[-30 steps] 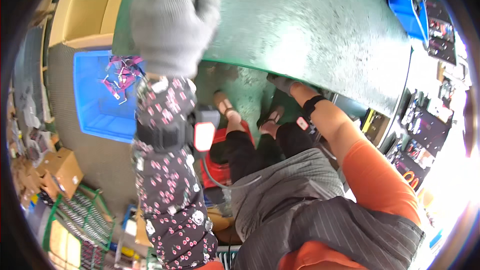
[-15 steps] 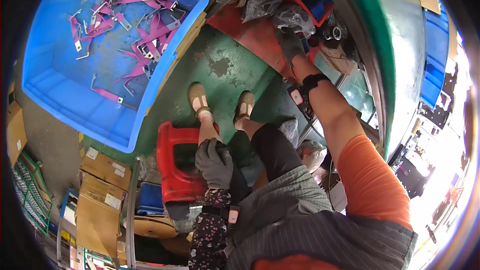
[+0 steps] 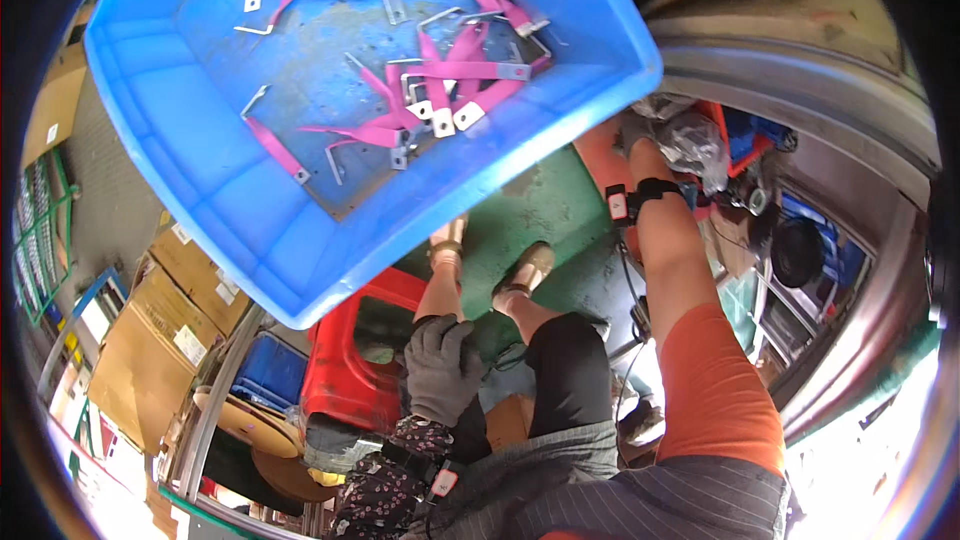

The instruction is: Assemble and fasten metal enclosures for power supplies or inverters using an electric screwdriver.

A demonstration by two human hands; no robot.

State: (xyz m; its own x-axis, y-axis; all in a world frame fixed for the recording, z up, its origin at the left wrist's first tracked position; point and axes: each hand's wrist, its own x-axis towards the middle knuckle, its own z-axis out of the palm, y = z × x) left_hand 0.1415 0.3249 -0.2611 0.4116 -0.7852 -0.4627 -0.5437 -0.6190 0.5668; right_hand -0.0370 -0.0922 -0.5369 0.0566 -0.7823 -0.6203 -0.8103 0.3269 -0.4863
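As the view swings round, the blue bin point(image 3: 250, 210) has slid from the upper left toward the top centre, its smooth, sloping plastic walls apparently keeping the flat pink strips point(image 3: 470, 70), with bent, holed metal ends, loosely together. The left hand point(image 3: 440, 370), gloved in grey knit, lies half-curled and seemingly empty over the left leg point(image 3: 442, 292), perhaps for support; the right hand point(image 3: 634, 128) is just beside the crinkled clear bag point(image 3: 697, 150), its grip too hidden to tell.

Grey glove point(image 3: 440, 370), black sleeve point(image 3: 375, 498) (pink-flecked), orange short sleeve point(image 3: 715, 380), dark pinstriped garment point(image 3: 640, 495), black wristband point(image 3: 660, 189)
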